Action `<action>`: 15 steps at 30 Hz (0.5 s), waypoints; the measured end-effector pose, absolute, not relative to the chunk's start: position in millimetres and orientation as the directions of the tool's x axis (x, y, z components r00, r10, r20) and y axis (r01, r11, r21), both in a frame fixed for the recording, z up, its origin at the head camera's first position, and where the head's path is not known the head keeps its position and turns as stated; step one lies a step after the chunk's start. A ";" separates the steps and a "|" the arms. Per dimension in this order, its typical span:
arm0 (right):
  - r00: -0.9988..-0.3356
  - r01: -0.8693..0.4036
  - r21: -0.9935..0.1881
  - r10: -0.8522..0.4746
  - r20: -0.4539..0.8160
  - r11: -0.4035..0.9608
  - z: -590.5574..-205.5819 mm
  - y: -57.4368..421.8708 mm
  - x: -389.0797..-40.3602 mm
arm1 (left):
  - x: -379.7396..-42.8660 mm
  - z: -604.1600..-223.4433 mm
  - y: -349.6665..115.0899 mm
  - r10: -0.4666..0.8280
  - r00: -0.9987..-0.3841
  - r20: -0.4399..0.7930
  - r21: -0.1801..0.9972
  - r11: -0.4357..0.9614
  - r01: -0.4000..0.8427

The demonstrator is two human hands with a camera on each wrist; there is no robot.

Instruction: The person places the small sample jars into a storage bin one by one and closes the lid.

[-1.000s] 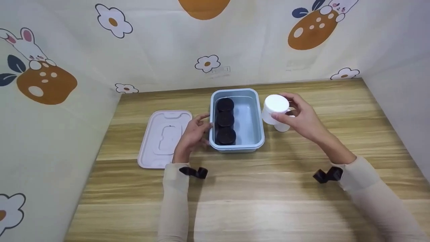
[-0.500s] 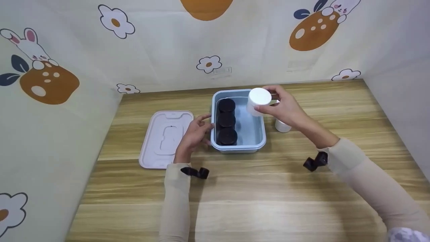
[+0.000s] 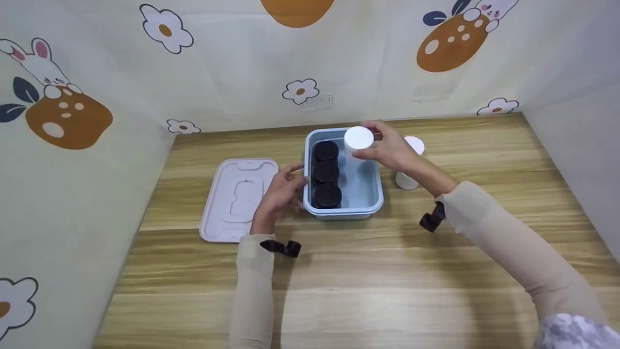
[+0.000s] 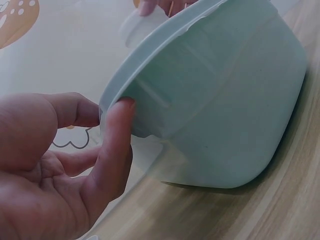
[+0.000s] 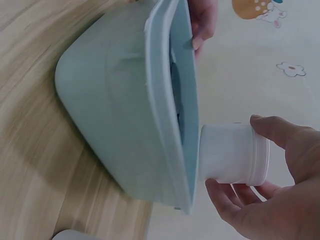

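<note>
A light blue plastic box (image 3: pixel 365 212) stands on the table, three black round-topped containers (image 3: pixel 327 172) lined up along its left inner side. My left hand (image 3: pixel 282 191) holds the box by its left rim; in the left wrist view its fingertips press against the edge. My right hand (image 3: pixel 390 148) grips a white lidded jar (image 3: pixel 359 138) between thumb and fingers, over the back right part of the box. From the right wrist view, the jar (image 5: pixel 227 154) is upright, its bottom close to the rim. Two more white jars (image 3: pixel 415 144) stand right of the box, partly hidden by my right arm.
A pale lid (image 3: pixel 242 198) lies flat on the wooden table (image 3: pixel 348 291), left of the box and partly behind my left wrist. A patterned cloth wall (image 3: pixel 232 72) rises behind the table and along both sides.
My right hand has carried the white jar leftward, from beside the box to over its inside. This uncovers the white jars behind. My left hand stays at the rim.
</note>
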State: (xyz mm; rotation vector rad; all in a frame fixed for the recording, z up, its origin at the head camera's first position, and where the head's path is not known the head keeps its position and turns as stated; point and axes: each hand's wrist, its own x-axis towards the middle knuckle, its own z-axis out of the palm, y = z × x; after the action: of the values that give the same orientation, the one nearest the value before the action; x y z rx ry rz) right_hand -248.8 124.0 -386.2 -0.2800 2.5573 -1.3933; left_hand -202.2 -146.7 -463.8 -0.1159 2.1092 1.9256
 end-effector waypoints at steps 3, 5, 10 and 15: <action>-0.958 -0.058 -0.838 -0.267 -0.107 0.543 -394.6 122.3 -255.2 | -201.4 -464.0 -145.8 0.135 -0.956 -0.262 0.964 0.093 -0.251; -0.959 -0.064 -0.831 -0.263 -0.101 0.553 -399.5 120.2 -258.9 | -201.0 -463.9 -145.3 0.139 -0.954 -0.266 0.963 0.082 -0.257; -0.962 -0.132 -0.771 -0.267 -0.051 0.622 -404.3 112.5 -264.3 | -201.2 -462.9 -144.2 0.133 -0.954 -0.269 0.962 0.095 -0.258; -0.954 -0.216 -0.709 -0.299 0.008 0.671 -407.8 102.0 -267.1 | -201.7 -463.0 -144.9 0.129 -0.954 -0.269 0.960 0.120 -0.255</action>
State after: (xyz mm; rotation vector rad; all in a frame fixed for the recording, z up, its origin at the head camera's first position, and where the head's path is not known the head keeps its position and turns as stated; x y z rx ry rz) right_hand -267.1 102.0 -407.8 -0.4283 2.7717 -1.1542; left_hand -201.7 -144.9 -463.0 -0.1234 2.1150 1.9076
